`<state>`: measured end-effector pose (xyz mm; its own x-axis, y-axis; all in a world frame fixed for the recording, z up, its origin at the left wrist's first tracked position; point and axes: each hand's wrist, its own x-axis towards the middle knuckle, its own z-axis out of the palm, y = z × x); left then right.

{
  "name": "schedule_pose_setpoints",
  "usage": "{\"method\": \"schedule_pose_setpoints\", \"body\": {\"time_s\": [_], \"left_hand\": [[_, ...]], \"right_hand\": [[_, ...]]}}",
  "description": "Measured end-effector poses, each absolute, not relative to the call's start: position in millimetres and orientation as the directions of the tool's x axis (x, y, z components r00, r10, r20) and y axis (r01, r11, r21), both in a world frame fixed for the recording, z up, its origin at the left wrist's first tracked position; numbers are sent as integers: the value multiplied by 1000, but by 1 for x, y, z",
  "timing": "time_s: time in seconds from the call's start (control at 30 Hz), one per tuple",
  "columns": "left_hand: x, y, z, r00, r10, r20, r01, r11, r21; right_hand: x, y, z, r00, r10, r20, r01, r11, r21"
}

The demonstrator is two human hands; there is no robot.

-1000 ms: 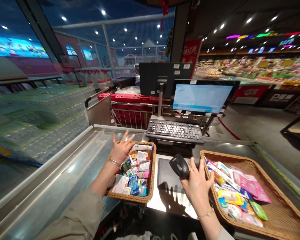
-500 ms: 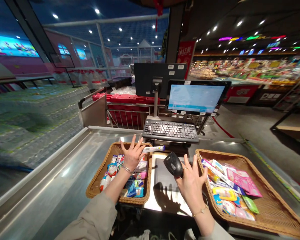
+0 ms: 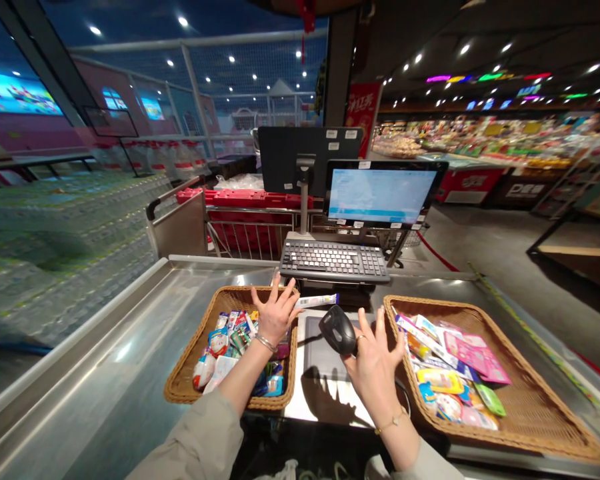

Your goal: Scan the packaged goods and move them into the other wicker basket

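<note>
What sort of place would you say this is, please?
Most likely a supermarket checkout: the right hand holds a black handheld scanner, a lit screen stands behind a keyboard, and displays of goods line the background at right.

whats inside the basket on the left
The left basket holds a jumble of small items, including a rounded red-and-white pack and a blue pack. The left hand and forearm cover part of the pile, and anything beneath its top layer is hidden.
</note>
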<state>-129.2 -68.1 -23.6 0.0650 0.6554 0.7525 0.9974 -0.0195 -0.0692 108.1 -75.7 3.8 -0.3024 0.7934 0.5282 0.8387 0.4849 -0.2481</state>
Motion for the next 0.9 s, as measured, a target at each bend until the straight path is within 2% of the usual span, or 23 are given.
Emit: {"method": "schedule_pose_setpoints", "body": {"time_s": [0.3,0.9], "left_hand": [[-121,-65,-26,73,669,739,997,-43,-60],[-113,-60,-24,61,684,727,998,-62,-25]], "right_hand": [[112,-79,6,-289,802,523,820,489,-297],[117,-80,5,-312,806,504,807,505,-308]]}}
